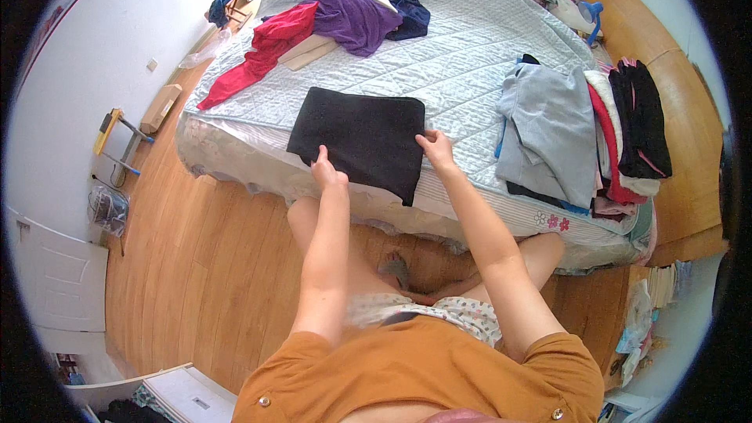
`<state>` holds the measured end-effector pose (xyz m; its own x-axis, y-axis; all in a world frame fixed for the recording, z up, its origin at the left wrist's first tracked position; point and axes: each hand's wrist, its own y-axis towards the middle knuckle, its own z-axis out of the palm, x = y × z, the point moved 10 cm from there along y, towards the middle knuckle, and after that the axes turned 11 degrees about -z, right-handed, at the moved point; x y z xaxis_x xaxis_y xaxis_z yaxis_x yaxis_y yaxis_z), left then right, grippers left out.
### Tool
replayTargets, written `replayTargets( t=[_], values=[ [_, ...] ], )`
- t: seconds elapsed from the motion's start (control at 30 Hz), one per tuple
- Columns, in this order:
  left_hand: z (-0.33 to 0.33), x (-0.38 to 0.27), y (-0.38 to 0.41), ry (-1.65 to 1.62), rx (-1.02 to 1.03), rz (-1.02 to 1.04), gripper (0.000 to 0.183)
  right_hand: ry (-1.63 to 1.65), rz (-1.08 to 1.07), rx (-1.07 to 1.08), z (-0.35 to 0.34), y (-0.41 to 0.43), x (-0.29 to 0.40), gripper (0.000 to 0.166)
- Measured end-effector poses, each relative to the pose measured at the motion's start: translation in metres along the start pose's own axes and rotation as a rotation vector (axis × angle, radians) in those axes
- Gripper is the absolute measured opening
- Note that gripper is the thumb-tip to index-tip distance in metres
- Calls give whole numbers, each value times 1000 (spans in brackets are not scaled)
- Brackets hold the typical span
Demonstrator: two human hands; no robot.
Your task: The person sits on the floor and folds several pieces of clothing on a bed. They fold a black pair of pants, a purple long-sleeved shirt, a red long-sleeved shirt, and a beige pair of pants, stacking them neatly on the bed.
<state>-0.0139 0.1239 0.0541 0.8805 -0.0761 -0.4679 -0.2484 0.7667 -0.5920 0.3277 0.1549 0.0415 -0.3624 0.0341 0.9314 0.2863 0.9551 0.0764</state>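
A black folded garment (361, 135) lies flat at the near edge of the bed, its front part hanging a little over the mattress side. My left hand (327, 170) grips its lower left edge, the thumb on top and the other fingers hidden beneath the cloth. At its right edge, my right hand (436, 147) pinches the fabric between thumb and fingers. The cloth forms a rough rectangle, with one corner drooping at the lower right. Under it is a pale blue quilted bedspread (464, 70).
Stacked folded clothes, a grey garment (549, 129) on one pile and black trousers (639, 120) on another, sit to the right. Farther back lie a red garment (264, 47), a purple garment (355, 17) and a navy one (409, 14). A wooden headboard (658, 70) borders the right side.
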Motion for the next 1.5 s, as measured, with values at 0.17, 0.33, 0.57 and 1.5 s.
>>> replayTargets(
  t=[0.17, 0.33, 0.57, 1.5],
  values=[
    [-7, -8, -78, 282, 122, 434, 48, 0, -73, -85, -9, 14, 8, 44],
    [60, 54, -197, 1330, 870, 1057, 50, -249, -511, -75, -9, 52, 61, 35],
    [43, 104, -202, 1857, 932, 1290, 57, -11, -125, 433, 8, 91, 34, 22],
    [101, 86, -215, 1636, 1162, 1111, 29, -496, -838, -241, 9, 25, 186, 24]
  ],
)
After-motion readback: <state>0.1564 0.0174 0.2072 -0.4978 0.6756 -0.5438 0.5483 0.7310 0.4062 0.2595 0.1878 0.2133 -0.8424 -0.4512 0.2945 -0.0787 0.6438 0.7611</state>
